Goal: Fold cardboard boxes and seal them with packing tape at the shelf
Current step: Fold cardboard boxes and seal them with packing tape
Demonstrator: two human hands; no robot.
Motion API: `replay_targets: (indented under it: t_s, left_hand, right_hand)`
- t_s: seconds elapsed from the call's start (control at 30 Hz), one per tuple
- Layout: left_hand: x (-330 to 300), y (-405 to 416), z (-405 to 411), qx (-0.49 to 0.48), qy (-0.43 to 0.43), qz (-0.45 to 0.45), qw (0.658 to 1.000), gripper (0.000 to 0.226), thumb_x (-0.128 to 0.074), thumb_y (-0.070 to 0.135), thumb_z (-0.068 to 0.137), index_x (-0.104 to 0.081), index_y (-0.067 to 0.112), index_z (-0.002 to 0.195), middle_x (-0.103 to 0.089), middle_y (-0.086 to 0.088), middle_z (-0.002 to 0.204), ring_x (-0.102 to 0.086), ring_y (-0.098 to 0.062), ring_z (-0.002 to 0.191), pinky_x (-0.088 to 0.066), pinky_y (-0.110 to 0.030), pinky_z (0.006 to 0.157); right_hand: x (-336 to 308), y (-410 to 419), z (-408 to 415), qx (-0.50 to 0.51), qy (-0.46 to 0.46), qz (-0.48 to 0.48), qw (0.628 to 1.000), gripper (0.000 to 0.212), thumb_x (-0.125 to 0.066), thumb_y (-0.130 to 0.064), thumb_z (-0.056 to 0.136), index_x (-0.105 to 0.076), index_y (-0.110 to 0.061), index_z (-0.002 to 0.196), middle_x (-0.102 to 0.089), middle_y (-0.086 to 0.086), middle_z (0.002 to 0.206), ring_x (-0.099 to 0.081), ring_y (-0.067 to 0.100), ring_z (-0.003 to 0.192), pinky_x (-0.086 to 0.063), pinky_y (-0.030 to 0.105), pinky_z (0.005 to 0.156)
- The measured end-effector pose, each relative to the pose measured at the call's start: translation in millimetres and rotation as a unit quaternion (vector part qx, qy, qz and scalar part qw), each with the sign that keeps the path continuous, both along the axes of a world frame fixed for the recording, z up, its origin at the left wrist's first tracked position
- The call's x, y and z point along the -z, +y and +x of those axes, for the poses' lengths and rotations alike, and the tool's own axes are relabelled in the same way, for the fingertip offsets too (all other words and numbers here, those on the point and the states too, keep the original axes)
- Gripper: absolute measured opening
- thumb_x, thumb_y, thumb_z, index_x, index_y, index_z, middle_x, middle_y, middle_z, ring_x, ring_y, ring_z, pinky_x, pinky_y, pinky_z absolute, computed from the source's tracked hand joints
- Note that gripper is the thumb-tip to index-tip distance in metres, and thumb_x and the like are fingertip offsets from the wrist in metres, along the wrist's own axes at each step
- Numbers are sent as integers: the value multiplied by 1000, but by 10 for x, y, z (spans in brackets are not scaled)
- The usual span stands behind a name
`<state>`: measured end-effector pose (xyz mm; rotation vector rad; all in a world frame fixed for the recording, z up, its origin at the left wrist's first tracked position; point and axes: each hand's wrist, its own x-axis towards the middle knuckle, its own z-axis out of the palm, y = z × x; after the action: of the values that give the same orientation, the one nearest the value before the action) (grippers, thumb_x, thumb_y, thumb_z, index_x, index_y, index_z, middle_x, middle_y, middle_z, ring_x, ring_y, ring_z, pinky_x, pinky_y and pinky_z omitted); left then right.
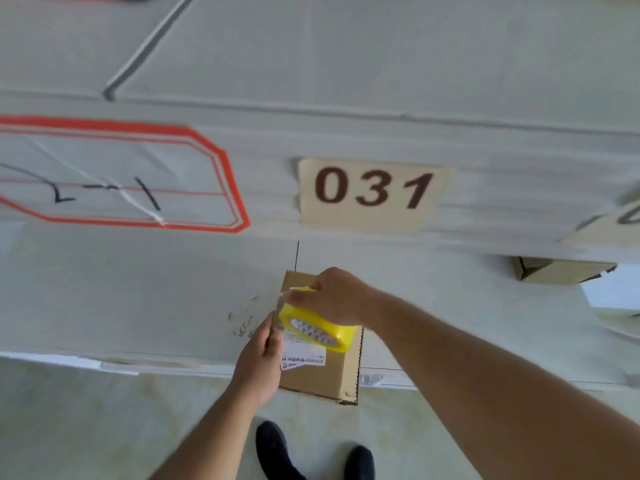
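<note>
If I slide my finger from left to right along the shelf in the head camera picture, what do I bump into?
Red-bordered label → left hand → yellow tape dispenser held by the right hand → the "031" sign → a small cardboard box at far right.

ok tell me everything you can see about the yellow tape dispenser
The dispenser is bright yellow plastic, blocky, with a pale serrated strip along its near face. It lies tilted on the cardboard box at the shelf edge, over a white label. The right hand grips it from above; the left hand holds the box's left side, beside the dispenser.
</note>
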<state>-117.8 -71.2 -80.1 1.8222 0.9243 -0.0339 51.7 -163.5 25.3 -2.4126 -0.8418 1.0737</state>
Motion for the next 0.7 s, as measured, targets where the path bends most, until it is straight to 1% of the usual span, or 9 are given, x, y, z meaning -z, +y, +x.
replay_targets:
  t_s: [0.07, 0.13, 0.17, 0.23, 0.3, 0.37, 0.47, 0.6, 0.7]
  left_hand:
    - [5, -6, 10, 4, -3, 10, 1000, 39, -36, 31, 111, -49, 37, 147, -54, 21, 132, -50, -2, 116, -37, -19, 90]
    - [14, -9, -2, 16, 4, 14, 1000, 37, -34, 30, 112, -50, 37, 144, -56, 19, 129, -54, -1, 108, -40, -11, 80]
    - [13, -15, -4, 19, 8, 14, 1000, 38, -33, 31, 112, -50, 38, 145, -57, 18, 128, -55, -1, 105, -40, -10, 78]
    - [28, -27, 6, 21, 10, 22, 999, 39, -32, 34, 112, -48, 39, 147, -59, 15, 131, -56, -7, 107, -42, -16, 79]
    - [21, -44, 19, 25, 10, 21, 999, 39, -31, 33, 112, -49, 38, 147, -59, 14, 131, -57, -9, 108, -42, -14, 77]
    - [22, -48, 23, 35, 7, 20, 999, 39, -31, 33, 112, -49, 40, 145, -60, 15, 130, -58, -9, 109, -42, -13, 77]
    - [51, -35, 14, 33, 3, 19, 999, 37, -32, 33, 112, -51, 42, 143, -61, 15, 132, -59, -10, 115, -44, -24, 87]
    - [68, -46, 6, 30, 7, 16, 999, 36, -32, 32, 112, -52, 42, 141, -63, 13, 133, -60, -10, 116, -44, -26, 91]
    - [37, -51, 19, 30, -7, 7, 1000, 35, -32, 30, 112, -50, 49, 137, -62, 17, 133, -59, -7, 120, -44, -22, 90]
  right_hand:
    - [-94, -225, 230, -46, -51, -34, 997, 59, -59, -74, 88, -60, -18, 72, -60, 0, 76, -59, 18, 71, -39, 31, 60]
    - [-113, -537, 436, -88, -135, -108, 981, 54, -57, -77, 86, -65, -24, 85, -63, -5, 91, -64, 20, 93, -44, 32, 71]
    - [-80, -692, 496, -97, -162, -149, 971, 56, -55, -80, 85, -68, -27, 98, -65, -6, 103, -64, 21, 103, -48, 34, 80]
    - [59, -943, 521, -74, -161, -196, 964, 72, -50, -87, 82, -69, -26, 115, -67, -4, 115, -63, 22, 108, -51, 37, 89]
    - [260, -1067, 493, -36, -134, -196, 971, 81, -46, -93, 77, -71, -23, 109, -69, -3, 107, -66, 22, 101, -51, 36, 83]
    - [397, -1104, 470, -20, -136, -192, 972, 83, -45, -97, 73, -70, -21, 93, -68, -5, 92, -66, 19, 91, -49, 35, 76]
    - [474, -1125, 418, -5, -146, -200, 969, 78, -45, -97, 74, -60, -21, 82, -63, -6, 83, -64, 19, 86, -49, 35, 75]
    - [469, -1145, 367, 5, -132, -210, 969, 75, -44, -95, 77, -55, -21, 81, -60, -6, 79, -63, 16, 79, -52, 34, 75]
    - [507, -1148, 335, 4, -128, -213, 969, 75, -43, -95, 77, -58, -23, 91, -61, -9, 84, -63, 18, 88, -50, 34, 78]
